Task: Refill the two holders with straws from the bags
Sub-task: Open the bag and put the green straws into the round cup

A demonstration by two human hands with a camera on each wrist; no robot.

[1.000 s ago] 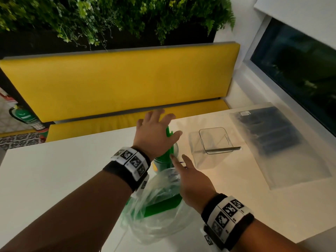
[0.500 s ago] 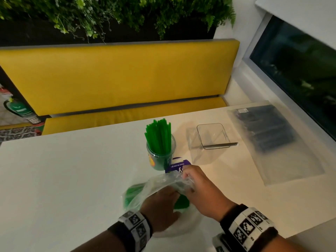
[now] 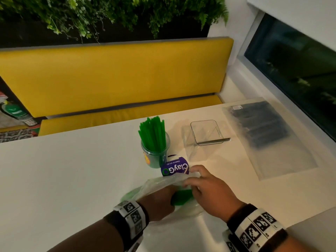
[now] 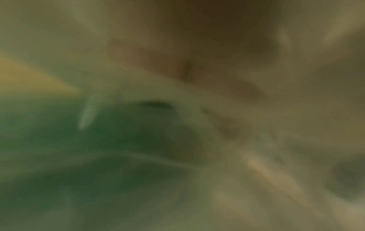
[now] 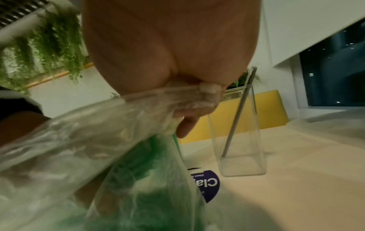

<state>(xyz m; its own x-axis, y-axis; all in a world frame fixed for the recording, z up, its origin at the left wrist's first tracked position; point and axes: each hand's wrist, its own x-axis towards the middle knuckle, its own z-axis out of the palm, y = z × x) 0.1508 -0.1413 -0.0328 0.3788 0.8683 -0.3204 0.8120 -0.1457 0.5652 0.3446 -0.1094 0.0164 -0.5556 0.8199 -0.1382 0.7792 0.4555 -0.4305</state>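
A round cup holder (image 3: pixel 155 155) packed with upright green straws (image 3: pixel 152 131) stands mid-table. To its right, a square clear holder (image 3: pixel 205 132) (image 5: pixel 242 156) contains one grey straw (image 3: pixel 212 141) (image 5: pixel 237 117). A clear bag of green straws (image 3: pixel 163 182) (image 5: pixel 98 140) lies in front of me. My left hand (image 3: pixel 160 199) is pushed into its mouth, with the fingers hidden behind plastic. My right hand (image 3: pixel 198 180) (image 5: pixel 197 106) pinches the bag's rim and lifts it. The left wrist view is a green and brown blur.
A flat bag of black straws (image 3: pixel 263 131) lies at the table's right, near the window. A purple ClayGo sticker (image 3: pixel 175 169) (image 5: pixel 207 184) sits between the cup and my hands. A yellow bench (image 3: pixel 109 79) runs behind the white table (image 3: pixel 63 170).
A second ago my left hand hovered over the straws in the cup. It has dropped back into the bag, and my right hand has taken hold of the bag's rim.
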